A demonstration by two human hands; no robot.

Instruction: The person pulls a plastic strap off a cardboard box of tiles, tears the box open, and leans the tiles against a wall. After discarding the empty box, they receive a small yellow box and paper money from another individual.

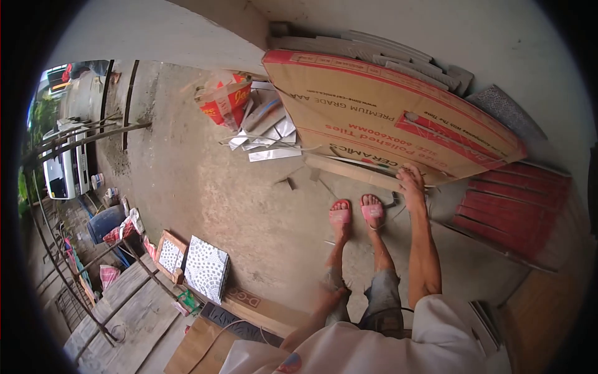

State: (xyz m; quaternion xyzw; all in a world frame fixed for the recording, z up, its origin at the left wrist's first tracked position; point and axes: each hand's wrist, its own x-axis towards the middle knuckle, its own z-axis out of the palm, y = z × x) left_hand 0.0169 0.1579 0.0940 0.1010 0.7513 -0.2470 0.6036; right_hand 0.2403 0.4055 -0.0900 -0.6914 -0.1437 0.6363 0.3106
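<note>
A large flattened tile carton (367, 106) with red edges leans against a stack of tiles (374, 59) by the wall. My right hand (411, 181) is at the carton's lower edge, its fingers bent over a strip of cardboard there. My left hand (333, 290) is blurred near my left knee, and its fingers cannot be made out. Both feet, in red and pink sandals (340, 213), stand on the concrete floor just in front of the carton.
Broken tile pieces (274, 128) and a red bag (227, 103) lie left of the carton. Red slatted panels (511, 209) are at the right. Patterned tiles (206, 267), wooden boards (128, 311) and a blue drum (104, 223) stand at the lower left.
</note>
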